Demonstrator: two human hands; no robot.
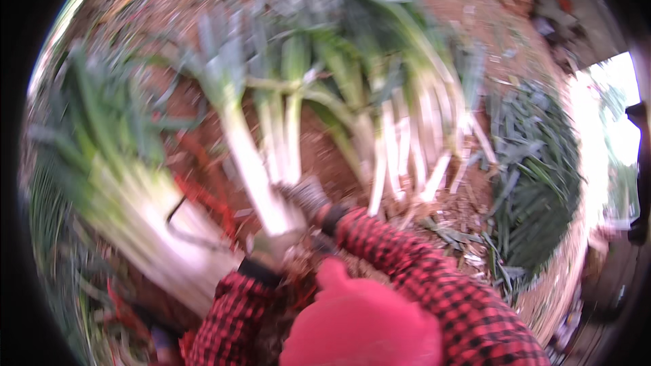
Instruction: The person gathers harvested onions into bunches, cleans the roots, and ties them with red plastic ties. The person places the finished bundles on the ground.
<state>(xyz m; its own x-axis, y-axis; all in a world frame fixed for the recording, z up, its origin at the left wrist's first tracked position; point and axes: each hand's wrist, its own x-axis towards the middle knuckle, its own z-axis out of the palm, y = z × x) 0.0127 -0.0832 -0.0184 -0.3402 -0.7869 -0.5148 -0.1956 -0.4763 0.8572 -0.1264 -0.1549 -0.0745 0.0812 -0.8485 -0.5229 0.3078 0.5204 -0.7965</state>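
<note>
A thick leek (249,173) slants up and away in front of me, its white root end low and its green leaves on top. My left hand (272,249), in a greenish glove, is wrapped around that root end. Beside the shaft is my right hand (307,195) in a grey glove, close to the bases of several thinner leeks (292,147). Motion blur hides its fingers, so its grip cannot be made out. A large bundle of leeks (147,218), bound with a dark tie (176,211), lies by my left arm.
More leeks (422,122) lie in a row ahead on brown soil (325,137). Cut green leaves (534,178) are heaped at right. Red netting or strips (203,193) lie beside the bundle. Pink-red cloth (366,320) covers the near middle of the view.
</note>
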